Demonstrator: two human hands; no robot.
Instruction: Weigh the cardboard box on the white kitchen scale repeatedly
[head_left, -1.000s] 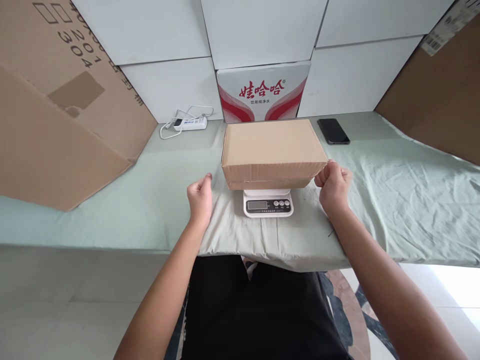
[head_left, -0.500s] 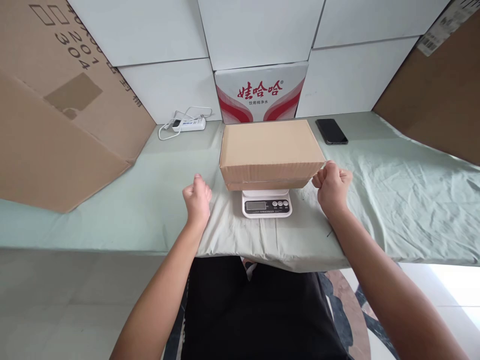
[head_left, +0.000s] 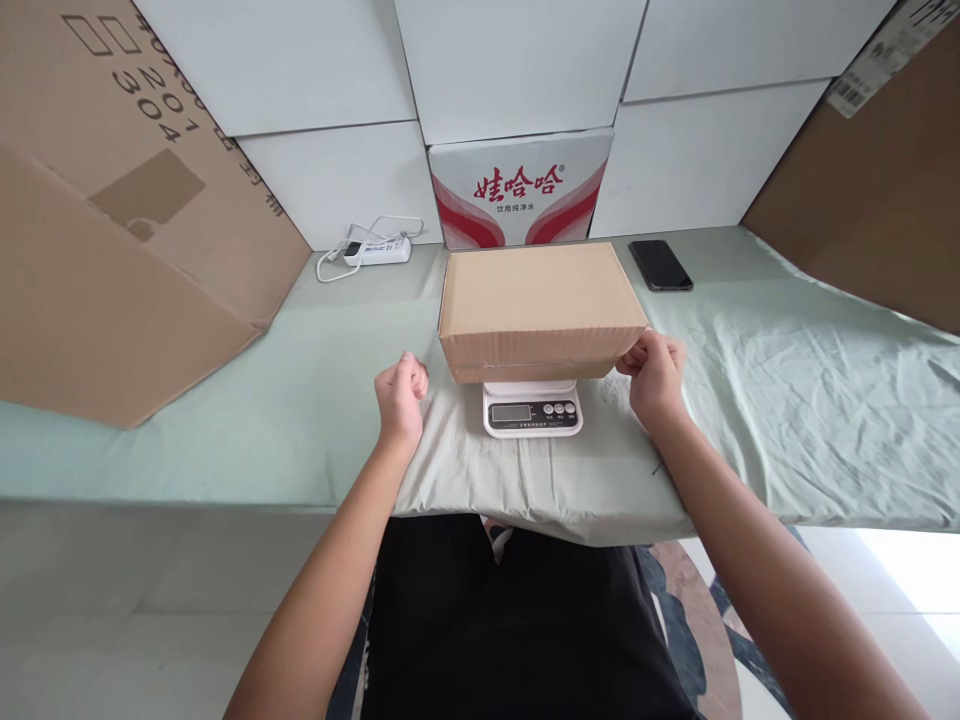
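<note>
One closed cardboard box (head_left: 538, 305) sits flat on one white kitchen scale (head_left: 532, 410), near the middle of the table's near edge. The box's long axis runs left to right, its lid faces up, and one long side faces the person. It overhangs the scale on both sides — only the scale's near strip, with a display and three round buttons, shows beneath it.

Left hand (head_left: 400, 395): loosely curled into a fist, holding nothing, just left of the box's near-left corner and apart from it, over the pale green cloth (head_left: 787, 400).

Right hand (head_left: 654, 375): fingers curled, touching the box's near-right lower corner — whether it actually grips the corner cannot be told.

Far side of the table: one black phone (head_left: 660, 264) lying flat to the right, one white power strip (head_left: 379, 249) with cable to the left, one red-and-white printed carton (head_left: 521, 187) directly behind the box. Large brown cardboard sheets (head_left: 112, 230) lean at far left and far right.
</note>
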